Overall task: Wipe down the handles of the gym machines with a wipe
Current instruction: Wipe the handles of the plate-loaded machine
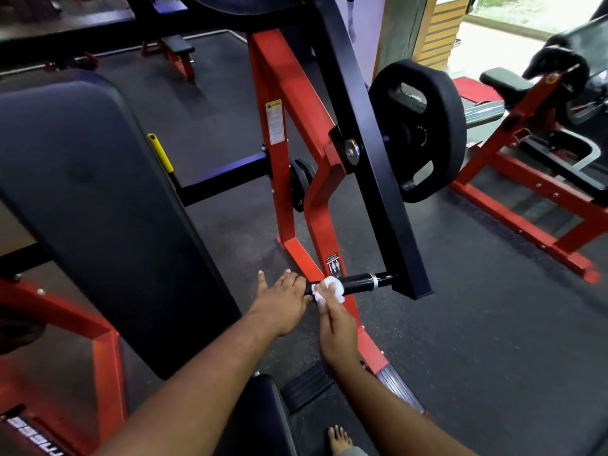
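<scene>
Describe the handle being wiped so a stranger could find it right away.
Start at the big black weight plate and follow the black arm down to its low end. The handle sticks out sideways there, a short black bar with a silver ring, half wrapped in a white wipe.

Handle (357, 284) juts left from the foot of the lever arm (371, 153); wipe (329, 288) on its near end, right hand (339, 327) below it, left hand (283, 299) at the handle's tip. Backrest (98, 205) left, plate (419, 130) right of the arm, second machine (526, 192) far right.
</scene>
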`<action>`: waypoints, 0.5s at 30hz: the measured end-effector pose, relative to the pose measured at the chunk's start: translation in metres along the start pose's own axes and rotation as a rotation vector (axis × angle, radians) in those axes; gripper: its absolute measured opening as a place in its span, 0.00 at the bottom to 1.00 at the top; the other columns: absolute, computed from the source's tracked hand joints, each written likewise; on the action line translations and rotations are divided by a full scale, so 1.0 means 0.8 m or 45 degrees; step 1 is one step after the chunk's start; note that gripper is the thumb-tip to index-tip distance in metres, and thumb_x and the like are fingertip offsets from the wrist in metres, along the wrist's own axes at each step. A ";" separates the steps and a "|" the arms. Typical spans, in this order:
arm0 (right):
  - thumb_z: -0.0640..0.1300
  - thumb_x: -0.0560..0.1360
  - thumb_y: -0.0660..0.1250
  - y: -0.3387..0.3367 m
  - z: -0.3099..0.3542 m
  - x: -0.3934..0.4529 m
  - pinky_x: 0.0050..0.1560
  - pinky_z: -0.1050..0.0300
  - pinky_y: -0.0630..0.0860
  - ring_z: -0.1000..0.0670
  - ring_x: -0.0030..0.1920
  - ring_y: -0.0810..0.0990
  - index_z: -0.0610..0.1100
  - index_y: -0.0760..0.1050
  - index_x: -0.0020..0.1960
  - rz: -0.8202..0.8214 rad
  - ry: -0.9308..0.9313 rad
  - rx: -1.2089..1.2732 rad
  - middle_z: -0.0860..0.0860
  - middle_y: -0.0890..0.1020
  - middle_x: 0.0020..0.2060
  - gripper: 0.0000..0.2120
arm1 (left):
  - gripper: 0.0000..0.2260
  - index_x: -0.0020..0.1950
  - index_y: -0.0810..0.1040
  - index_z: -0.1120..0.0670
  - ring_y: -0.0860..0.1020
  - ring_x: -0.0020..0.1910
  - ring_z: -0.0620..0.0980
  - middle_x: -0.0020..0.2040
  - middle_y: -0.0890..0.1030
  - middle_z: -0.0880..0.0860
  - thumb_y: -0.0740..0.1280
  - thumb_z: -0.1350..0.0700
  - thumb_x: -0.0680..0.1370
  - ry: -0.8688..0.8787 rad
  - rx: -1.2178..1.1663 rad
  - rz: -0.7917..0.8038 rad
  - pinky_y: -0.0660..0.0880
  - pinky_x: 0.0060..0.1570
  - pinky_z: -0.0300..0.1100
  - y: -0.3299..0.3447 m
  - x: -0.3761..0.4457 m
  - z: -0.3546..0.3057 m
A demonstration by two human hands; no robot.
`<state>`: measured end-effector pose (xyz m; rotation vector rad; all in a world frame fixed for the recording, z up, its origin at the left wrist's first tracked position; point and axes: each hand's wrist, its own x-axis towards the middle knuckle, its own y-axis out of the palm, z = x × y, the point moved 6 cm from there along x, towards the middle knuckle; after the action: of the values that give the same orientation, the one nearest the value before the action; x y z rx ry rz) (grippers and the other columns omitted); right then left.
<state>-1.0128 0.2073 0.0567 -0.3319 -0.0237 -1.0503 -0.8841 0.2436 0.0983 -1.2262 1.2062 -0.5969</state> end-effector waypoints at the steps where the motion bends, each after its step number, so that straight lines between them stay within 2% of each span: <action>1: 0.40 0.85 0.58 -0.004 -0.003 -0.010 0.71 0.55 0.70 0.53 0.70 0.75 0.43 0.79 0.66 -0.046 0.086 0.169 0.51 0.81 0.66 0.14 | 0.22 0.77 0.62 0.54 0.52 0.83 0.51 0.82 0.60 0.54 0.50 0.44 0.87 -0.003 -0.004 -0.008 0.44 0.76 0.73 0.000 0.000 0.001; 2: 0.41 0.86 0.58 -0.010 -0.017 -0.020 0.67 0.53 0.74 0.50 0.65 0.79 0.42 0.80 0.64 -0.164 0.270 0.390 0.49 0.83 0.62 0.14 | 0.22 0.77 0.62 0.54 0.53 0.83 0.51 0.82 0.60 0.54 0.50 0.44 0.87 -0.007 -0.008 -0.013 0.44 0.75 0.73 0.000 -0.001 0.001; 4: 0.43 0.86 0.57 -0.014 -0.052 -0.041 0.59 0.48 0.78 0.46 0.53 0.84 0.39 0.79 0.63 -0.508 0.826 0.919 0.43 0.85 0.56 0.14 | 0.23 0.77 0.62 0.55 0.53 0.83 0.52 0.81 0.60 0.54 0.50 0.43 0.87 -0.012 -0.006 -0.014 0.43 0.75 0.74 0.001 -0.001 0.002; 5: 0.45 0.86 0.57 -0.005 -0.057 -0.049 0.54 0.48 0.80 0.45 0.47 0.83 0.38 0.78 0.64 -0.600 1.056 1.169 0.41 0.85 0.51 0.16 | 0.23 0.78 0.62 0.54 0.53 0.83 0.52 0.82 0.60 0.54 0.50 0.43 0.87 -0.014 0.000 -0.008 0.43 0.75 0.74 0.003 -0.001 0.002; 6: 0.46 0.85 0.57 0.007 -0.054 -0.048 0.48 0.50 0.82 0.45 0.42 0.83 0.36 0.77 0.63 -0.603 1.190 1.358 0.41 0.84 0.47 0.16 | 0.23 0.78 0.61 0.54 0.52 0.83 0.52 0.82 0.59 0.54 0.50 0.43 0.87 -0.015 0.005 -0.002 0.43 0.75 0.74 0.004 -0.001 0.002; 8: 0.46 0.85 0.57 0.035 -0.034 -0.030 0.37 0.54 0.82 0.45 0.38 0.84 0.37 0.77 0.61 -0.547 1.275 1.521 0.40 0.84 0.44 0.15 | 0.23 0.78 0.61 0.54 0.51 0.83 0.51 0.83 0.57 0.54 0.49 0.43 0.87 -0.020 0.012 0.004 0.42 0.75 0.74 0.004 0.000 0.002; 11: 0.46 0.86 0.57 0.078 -0.014 -0.014 0.43 0.53 0.82 0.46 0.44 0.85 0.36 0.76 0.61 -0.453 1.290 1.517 0.42 0.85 0.48 0.16 | 0.23 0.80 0.59 0.54 0.48 0.84 0.51 0.84 0.53 0.53 0.49 0.45 0.87 -0.022 0.014 0.007 0.41 0.75 0.74 0.003 0.000 0.001; 13: 0.45 0.86 0.57 0.090 -0.013 -0.015 0.39 0.56 0.82 0.47 0.43 0.85 0.37 0.77 0.61 -0.423 1.342 1.540 0.43 0.86 0.47 0.14 | 0.24 0.82 0.56 0.53 0.47 0.84 0.50 0.85 0.51 0.52 0.49 0.44 0.87 -0.024 0.011 -0.003 0.40 0.75 0.74 0.004 0.000 0.002; 15: 0.45 0.86 0.58 0.075 -0.016 -0.014 0.34 0.58 0.81 0.48 0.38 0.83 0.37 0.76 0.61 -0.499 1.353 1.520 0.44 0.85 0.43 0.14 | 0.25 0.82 0.55 0.53 0.46 0.84 0.49 0.85 0.49 0.52 0.49 0.43 0.87 -0.030 0.004 -0.007 0.40 0.75 0.74 0.004 0.000 0.003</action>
<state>-0.9691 0.2403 0.0271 1.3641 0.2398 -1.3009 -0.8823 0.2452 0.0951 -1.2313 1.1825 -0.5866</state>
